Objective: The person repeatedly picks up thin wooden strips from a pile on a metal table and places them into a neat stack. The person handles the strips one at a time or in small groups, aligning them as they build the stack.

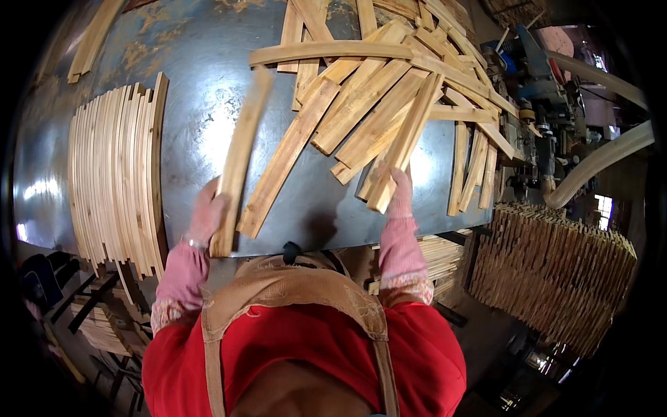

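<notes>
My left hand is closed round the near end of a wooden strip, which points away from me and is slightly blurred. At the right, my right hand grips the near part of another wooden strip slanting over the loose pile. Between the two hands a single wooden slat lies on the metal table. Beyond it, loose wooden strips are heaped at odd angles. The right fingers are partly hidden by the wood.
A row of strips on edge stands at the table's left. Machinery with a pale hose is at the far right. Below it rises a large stack of wood. More strips lie under the table's near right edge.
</notes>
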`<state>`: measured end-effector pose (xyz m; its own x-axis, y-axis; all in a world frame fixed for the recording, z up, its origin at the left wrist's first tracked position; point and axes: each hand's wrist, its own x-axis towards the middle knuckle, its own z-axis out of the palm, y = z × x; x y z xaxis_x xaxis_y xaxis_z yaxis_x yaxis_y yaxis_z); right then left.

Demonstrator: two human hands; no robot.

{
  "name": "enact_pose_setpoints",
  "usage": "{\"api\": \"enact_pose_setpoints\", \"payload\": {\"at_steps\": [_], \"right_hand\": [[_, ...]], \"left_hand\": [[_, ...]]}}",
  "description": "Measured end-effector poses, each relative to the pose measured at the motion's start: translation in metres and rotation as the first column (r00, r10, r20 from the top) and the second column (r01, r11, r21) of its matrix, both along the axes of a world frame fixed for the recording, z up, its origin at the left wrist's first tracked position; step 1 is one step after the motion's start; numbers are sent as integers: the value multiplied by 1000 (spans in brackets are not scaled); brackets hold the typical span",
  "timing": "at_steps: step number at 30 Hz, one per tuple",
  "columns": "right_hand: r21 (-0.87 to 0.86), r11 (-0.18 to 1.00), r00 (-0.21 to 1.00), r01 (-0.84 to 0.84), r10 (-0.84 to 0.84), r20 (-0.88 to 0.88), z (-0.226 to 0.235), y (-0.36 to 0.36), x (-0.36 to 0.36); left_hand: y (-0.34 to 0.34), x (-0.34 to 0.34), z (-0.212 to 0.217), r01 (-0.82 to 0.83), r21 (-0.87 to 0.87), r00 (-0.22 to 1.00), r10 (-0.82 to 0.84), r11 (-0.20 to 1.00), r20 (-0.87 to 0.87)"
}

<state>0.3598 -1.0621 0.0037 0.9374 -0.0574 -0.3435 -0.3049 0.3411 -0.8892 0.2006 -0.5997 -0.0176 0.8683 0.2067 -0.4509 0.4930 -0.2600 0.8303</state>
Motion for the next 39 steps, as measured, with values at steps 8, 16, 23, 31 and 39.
{"api": "enact_pose_setpoints", "payload": {"at_steps": [8,16,23,31,39], "right_hand": [[563,769,937,-303,347,30,33,29,-44],[28,774,774,-633,631,62,-31,153,-41],[397,668,693,-629,714,-103,-2,204,-63],[585,456,530,-671,846,-51,-23,204,-51],[126,712,687,-691,701,-192,-38,254,-42]], "left_hand": [[60,-142,-3,36,966,955,275,255,-108],[-92,13,12,-334,-364,927,372,869,37],[-67,-12,9,-545,-356,837,515,759,-184],[62,-173,-9,-87,974,924,383,210,0],[68,-149,-2,-163,915,942,333,368,34]]}}
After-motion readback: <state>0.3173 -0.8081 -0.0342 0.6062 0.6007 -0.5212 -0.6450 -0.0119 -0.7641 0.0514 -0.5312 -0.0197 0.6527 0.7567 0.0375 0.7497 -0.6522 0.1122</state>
